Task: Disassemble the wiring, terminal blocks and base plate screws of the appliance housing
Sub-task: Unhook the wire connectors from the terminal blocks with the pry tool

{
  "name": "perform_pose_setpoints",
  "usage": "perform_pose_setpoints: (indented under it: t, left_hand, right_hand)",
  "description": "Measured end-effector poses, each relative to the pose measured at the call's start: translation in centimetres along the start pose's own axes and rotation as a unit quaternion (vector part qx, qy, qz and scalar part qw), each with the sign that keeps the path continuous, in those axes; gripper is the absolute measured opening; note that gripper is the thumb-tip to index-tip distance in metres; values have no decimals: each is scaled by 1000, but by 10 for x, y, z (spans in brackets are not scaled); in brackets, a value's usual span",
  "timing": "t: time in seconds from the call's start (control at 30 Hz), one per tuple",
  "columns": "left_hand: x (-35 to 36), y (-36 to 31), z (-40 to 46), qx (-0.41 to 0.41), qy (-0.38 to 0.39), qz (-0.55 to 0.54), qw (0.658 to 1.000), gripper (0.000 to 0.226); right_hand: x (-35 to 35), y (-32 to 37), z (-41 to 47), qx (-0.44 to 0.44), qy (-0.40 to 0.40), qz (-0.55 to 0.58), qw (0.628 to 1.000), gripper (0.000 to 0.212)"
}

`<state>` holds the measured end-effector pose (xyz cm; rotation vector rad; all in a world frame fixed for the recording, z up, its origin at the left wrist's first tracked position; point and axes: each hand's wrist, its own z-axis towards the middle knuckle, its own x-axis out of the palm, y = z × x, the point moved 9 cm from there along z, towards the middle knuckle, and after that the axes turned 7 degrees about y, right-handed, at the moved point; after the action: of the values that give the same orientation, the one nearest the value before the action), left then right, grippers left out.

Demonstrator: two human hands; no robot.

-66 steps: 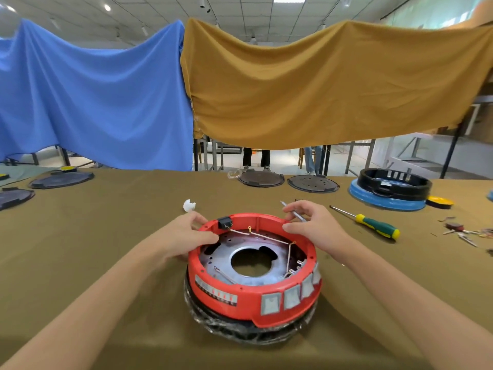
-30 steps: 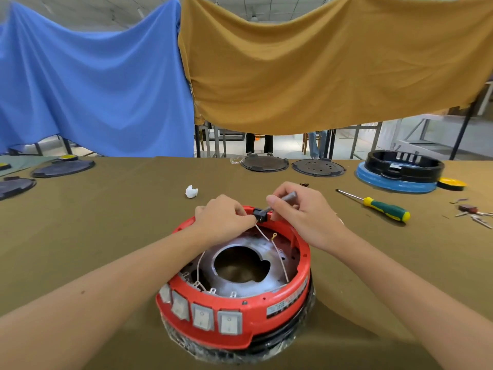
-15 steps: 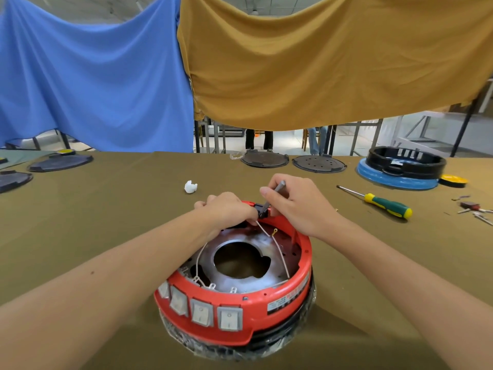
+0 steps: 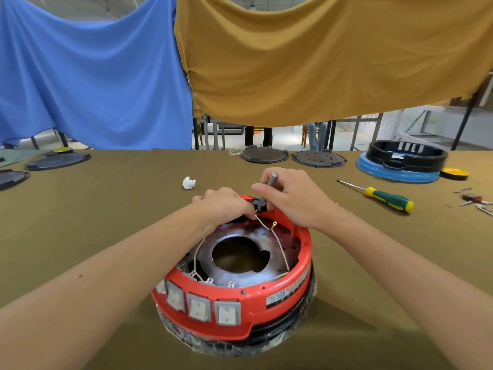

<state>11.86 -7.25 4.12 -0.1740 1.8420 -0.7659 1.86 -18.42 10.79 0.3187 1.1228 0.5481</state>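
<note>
At the red housing's [image 4: 240,303] twelve o'clock rim, your left hand [image 4: 226,202] pinches the limp wire [image 4: 280,244] beside the rigid black terminal block [image 4: 259,205]; your right hand [image 4: 290,196] grips a slim grey driver [image 4: 270,182].

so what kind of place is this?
Likely a workshop or teardown station, not a home. A long olive cloth-covered table holds a red round appliance housing, dark round base plates and a green-and-yellow-handled screwdriver, with blue and mustard fabric backdrops hung behind.
</note>
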Motion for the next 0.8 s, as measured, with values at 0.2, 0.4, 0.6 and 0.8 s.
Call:
perform_pose_setpoints:
  t: [0.2, 0.4, 0.6, 0.8]
  left_hand:
    - [-1, 0, 0, -7, -7, 16, 1000, 44]
    - [0, 0, 0, -3, -2, 5, 1000, 44]
    - [0, 0, -1, 2, 1, 2, 1000, 51]
    - [0, 0, -1, 0, -1, 5, 1000, 53]
  right_hand:
    - [2, 2, -6, -14, -44, 2, 999, 30]
    - [-1, 5, -5, -24, -48, -23, 998, 30]
    - [0, 7, 5, -11, -32, -40, 999, 34]
    - [0, 4, 3, -7, -59, -24, 998, 37]
